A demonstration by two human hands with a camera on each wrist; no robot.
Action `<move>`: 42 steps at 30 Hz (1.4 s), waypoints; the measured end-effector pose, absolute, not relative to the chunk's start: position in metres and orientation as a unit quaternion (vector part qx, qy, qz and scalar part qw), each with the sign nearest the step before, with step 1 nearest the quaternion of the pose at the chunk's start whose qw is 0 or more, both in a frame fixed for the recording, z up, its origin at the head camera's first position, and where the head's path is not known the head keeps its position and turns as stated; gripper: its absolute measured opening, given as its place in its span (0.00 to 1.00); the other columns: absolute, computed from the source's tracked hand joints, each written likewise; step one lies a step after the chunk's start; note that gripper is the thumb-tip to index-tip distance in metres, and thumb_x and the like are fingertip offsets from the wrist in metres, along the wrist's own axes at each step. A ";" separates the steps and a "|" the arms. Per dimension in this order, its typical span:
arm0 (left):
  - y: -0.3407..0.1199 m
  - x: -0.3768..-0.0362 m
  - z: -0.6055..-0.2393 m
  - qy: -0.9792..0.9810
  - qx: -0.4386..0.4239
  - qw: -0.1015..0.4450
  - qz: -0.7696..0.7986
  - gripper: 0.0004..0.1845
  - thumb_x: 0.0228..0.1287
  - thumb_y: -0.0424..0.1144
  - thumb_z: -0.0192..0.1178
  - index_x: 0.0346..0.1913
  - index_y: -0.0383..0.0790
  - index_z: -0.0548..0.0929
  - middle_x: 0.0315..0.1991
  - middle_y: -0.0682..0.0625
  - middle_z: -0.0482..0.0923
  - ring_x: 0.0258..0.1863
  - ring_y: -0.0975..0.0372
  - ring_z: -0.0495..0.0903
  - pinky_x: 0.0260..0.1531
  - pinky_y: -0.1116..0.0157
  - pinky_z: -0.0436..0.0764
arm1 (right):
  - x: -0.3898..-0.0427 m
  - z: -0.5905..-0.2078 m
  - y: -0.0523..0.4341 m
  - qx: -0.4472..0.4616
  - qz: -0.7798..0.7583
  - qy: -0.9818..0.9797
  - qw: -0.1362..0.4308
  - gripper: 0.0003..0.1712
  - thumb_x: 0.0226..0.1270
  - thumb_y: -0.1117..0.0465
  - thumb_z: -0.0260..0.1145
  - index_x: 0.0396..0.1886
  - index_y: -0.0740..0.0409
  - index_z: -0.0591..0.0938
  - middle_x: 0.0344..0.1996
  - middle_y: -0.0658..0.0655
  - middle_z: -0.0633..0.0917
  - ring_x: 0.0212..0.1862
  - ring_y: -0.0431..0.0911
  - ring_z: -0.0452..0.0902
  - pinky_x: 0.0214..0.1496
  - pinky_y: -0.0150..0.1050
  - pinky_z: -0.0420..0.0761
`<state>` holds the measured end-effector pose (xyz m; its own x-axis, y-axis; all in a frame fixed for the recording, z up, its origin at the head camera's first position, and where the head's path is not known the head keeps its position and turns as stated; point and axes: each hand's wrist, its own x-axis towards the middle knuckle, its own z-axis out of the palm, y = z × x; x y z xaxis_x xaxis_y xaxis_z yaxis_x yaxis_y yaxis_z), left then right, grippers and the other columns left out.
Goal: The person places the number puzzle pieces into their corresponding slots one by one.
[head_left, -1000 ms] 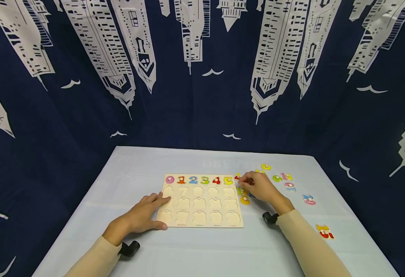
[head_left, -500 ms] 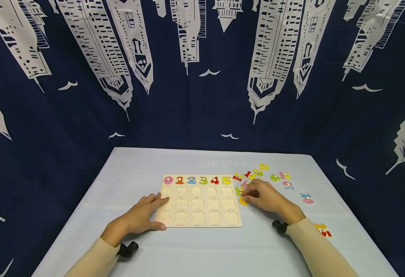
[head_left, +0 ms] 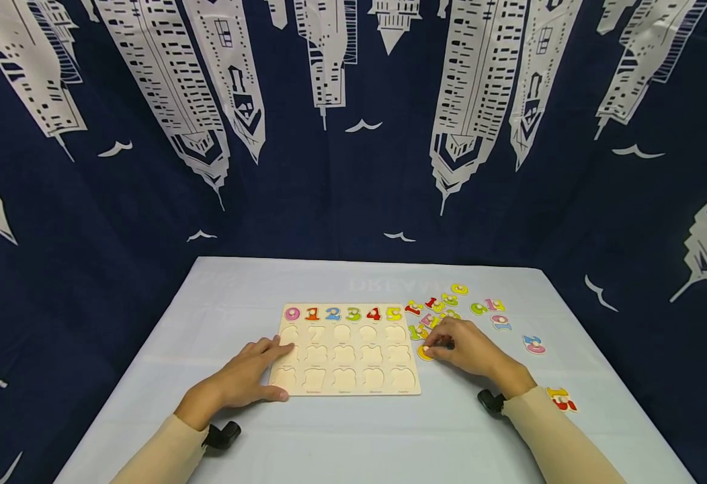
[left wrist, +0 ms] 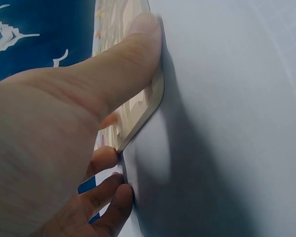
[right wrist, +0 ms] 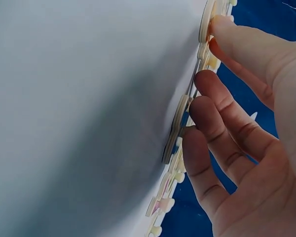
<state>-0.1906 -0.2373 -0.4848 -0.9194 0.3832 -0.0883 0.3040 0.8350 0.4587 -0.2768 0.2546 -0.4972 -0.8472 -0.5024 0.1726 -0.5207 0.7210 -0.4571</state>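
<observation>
While the left hand (head_left: 244, 376) lies flat with straight fingers on the near-left corner of the puzzle board (head_left: 347, 353), its thumb presses the board's near edge. The board sits at the middle of the table (head_left: 353, 430). The right hand (head_left: 468, 346), fingers curled, touches the yellow number piece (head_left: 424, 352) just beside the board's right edge; whether the grip pinches it cannot be told. Loose number pieces (head_left: 486, 309) lie toward the table's far-right corner.

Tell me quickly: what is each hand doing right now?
Left hand: open, resting on the puzzle board.
Right hand: fingertips touch the orange number piece; grip cannot be told.
</observation>
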 end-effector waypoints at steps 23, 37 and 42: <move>-0.240 -0.191 -0.487 0.952 0.178 0.088 0.232 0.55 0.65 0.58 0.86 0.90 0.47 0.73 0.91 0.32 0.65 0.82 0.39 0.73 0.84 0.33 0.75 | -0.277 -0.487 0.209 0.274 0.299 -0.912 0.055 0.06 0.75 0.59 0.85 0.41 0.47 0.93 0.37 0.41 0.91 0.40 0.35 0.82 0.46 0.32 0.85; -0.240 -0.185 -0.490 0.950 0.162 0.090 0.252 0.54 0.66 0.57 0.86 0.90 0.47 0.73 0.94 0.34 0.62 0.89 0.33 0.67 0.86 0.28 0.70 | -0.294 -0.484 0.097 0.336 0.331 -0.881 0.046 0.02 0.78 0.61 0.82 0.45 0.53 0.95 0.42 0.50 0.93 0.39 0.36 0.84 0.43 0.29 0.85; -0.240 -0.184 -0.492 0.950 0.152 0.087 0.258 0.54 0.67 0.58 0.85 0.90 0.44 0.73 0.94 0.35 0.60 0.92 0.31 0.62 0.87 0.26 0.68 | -0.299 -0.484 0.057 0.336 0.337 -0.879 0.037 0.02 0.78 0.62 0.82 0.45 0.54 0.96 0.43 0.53 0.94 0.39 0.37 0.84 0.42 0.28 0.85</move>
